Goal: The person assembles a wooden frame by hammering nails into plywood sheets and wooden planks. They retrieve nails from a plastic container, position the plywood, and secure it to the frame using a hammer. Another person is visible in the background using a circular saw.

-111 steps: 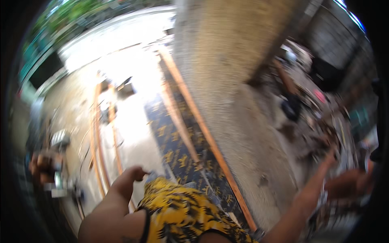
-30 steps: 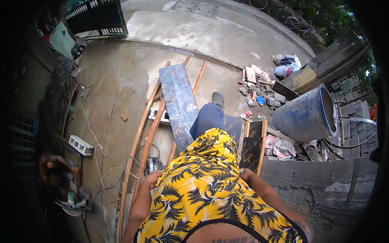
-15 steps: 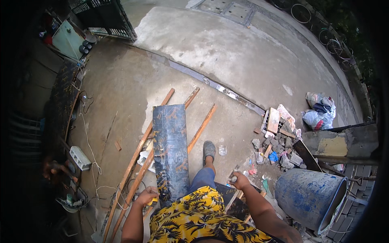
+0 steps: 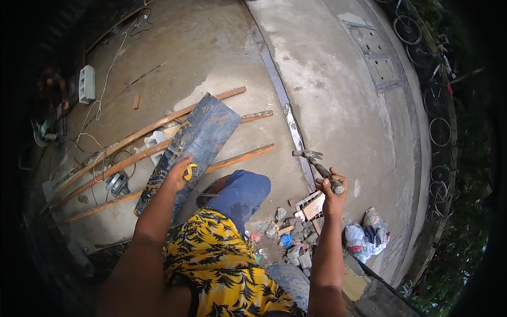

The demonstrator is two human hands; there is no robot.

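My right hand [image 4: 332, 195] grips a claw hammer [image 4: 320, 166] by its handle, with the metal head pointing away from me to the upper left. In my left hand [image 4: 178, 174] is a yellow tape measure [image 4: 190, 171], fingers wrapped round it. That hand is over a long dark plywood board [image 4: 208, 127]; I cannot tell whether it touches the surface. The board lies slanted across several wooden battens [image 4: 243, 156] on the concrete. What looks like a circular saw [image 4: 118, 184] rests among the battens to the left.
A hollow block [image 4: 86, 84] and a white cord [image 4: 108, 74] lie at the left. Rubble [image 4: 298, 238], stuffed plastic bags [image 4: 367, 235] and a blue drum [image 4: 289, 277] are near right. A narrow channel [image 4: 280, 95] crosses the concrete. Bicycles [image 4: 437, 98] line the far right.
The view has swung round, so the scene appears rotated. My right hand has come up and forward with the hammer. My left hand, with the tape measure, has moved from beside the board to over it.
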